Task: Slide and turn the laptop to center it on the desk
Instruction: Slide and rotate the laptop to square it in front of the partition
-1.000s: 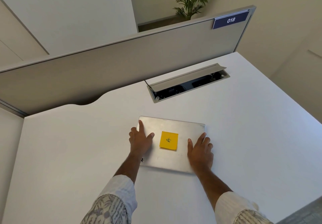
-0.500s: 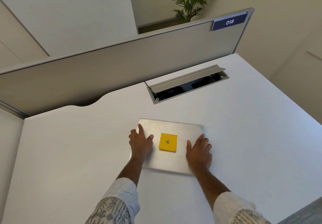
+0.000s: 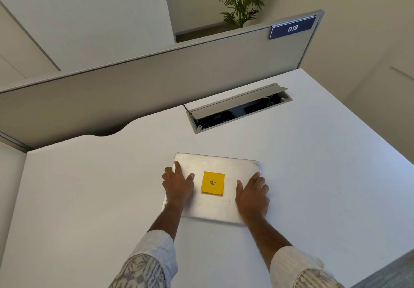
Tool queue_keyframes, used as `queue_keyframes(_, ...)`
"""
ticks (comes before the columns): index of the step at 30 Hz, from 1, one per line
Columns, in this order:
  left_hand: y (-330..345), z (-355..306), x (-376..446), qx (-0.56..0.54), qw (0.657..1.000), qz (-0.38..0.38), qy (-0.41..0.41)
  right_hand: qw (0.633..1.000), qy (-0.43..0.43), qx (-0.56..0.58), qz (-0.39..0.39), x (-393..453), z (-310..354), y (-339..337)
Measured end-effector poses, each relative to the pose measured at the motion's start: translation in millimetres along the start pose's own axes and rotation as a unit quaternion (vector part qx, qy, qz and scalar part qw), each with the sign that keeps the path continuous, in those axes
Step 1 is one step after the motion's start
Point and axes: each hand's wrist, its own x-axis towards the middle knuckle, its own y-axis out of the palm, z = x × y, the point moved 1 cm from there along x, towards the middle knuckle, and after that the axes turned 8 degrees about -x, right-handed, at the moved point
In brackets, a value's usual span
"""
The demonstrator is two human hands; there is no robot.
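A closed silver laptop lies flat on the white desk, near its middle, with a yellow sticky note stuck on the lid. My left hand rests palm down on the lid's left part, fingers spread toward the far left corner. My right hand presses flat on the lid's right part, fingertips near the right edge. Neither hand wraps around the laptop; both lie on top of it.
An open cable hatch with a raised grey flap is set into the desk beyond the laptop. A grey partition with a blue "018" label runs along the desk's far edge. The desk's right edge drops to the floor.
The laptop, under both hands, has turned very slightly so its far edge lies more level. The view has shifted a little; the hands keep their places on the lid.
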Motion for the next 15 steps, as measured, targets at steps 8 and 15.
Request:
queue_keyframes(8, -0.2, 5.8, -8.6, 0.109, 0.994, -0.018, 0.008, 1.0, -0.016, -0.007, -0.01, -2.7, -8.0, 0.4)
queue_keyframes(15, 2.5, 0.4, -11.7, 0.146, 0.989, -0.021, -0.002, 0.999, -0.039, -0.018, -0.013, -2.5, -14.8, 3.7)
